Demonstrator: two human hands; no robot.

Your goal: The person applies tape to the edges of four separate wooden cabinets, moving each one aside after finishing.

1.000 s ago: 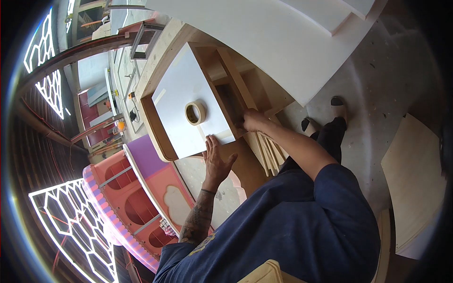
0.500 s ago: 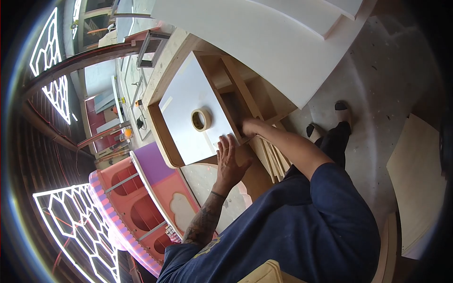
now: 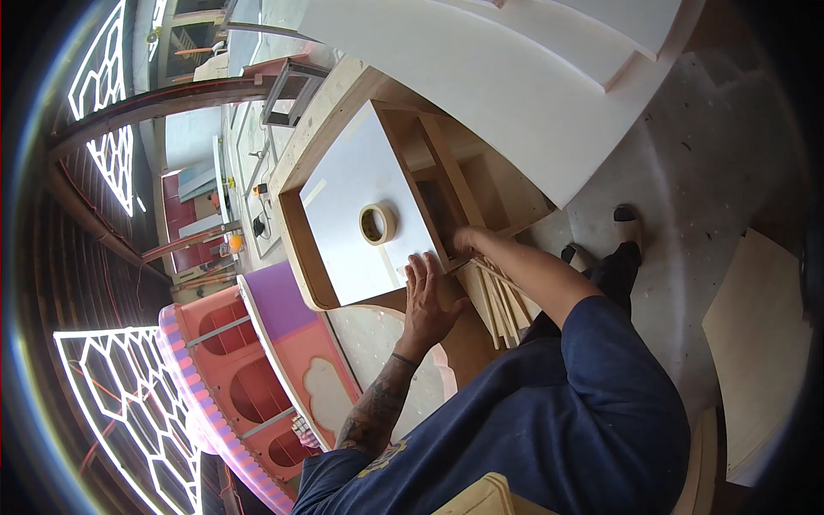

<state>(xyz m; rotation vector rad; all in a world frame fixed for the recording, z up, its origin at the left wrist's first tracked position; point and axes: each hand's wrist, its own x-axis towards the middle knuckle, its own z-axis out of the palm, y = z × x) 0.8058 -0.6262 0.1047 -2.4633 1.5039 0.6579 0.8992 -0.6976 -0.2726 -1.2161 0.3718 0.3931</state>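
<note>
My left hand [image 3: 431, 312] lies with its fingers stretched out, the tips resting on the near corner of a white panel [image 3: 352, 180]. A roll of masking tape [image 3: 389, 225] stands on that panel, a little beyond my fingertips. Beneath and around the panel is a wooden frame [image 3: 446, 159] with open compartments. My right hand [image 3: 465, 242] reaches to the frame's side, by the opening below the panel's edge. Its fingers are blurred and partly hidden, so I cannot make out what they hold. Several thin wooden strips [image 3: 498, 300] lie just below my right wrist.
A large white board [image 3: 515, 94] covers the upper right. Behind the frame stands a pink and purple display structure [image 3: 257, 378]. A plywood sheet [image 3: 764, 335] leans at the right, and a metal stand [image 3: 292, 92] is at the upper left. Dusty floor [image 3: 678, 163] shows around my feet.
The whole view has shifted slightly, so the panel and tape appear lower and farther right. Both hands stay at about the same places on the frame and panel.
</note>
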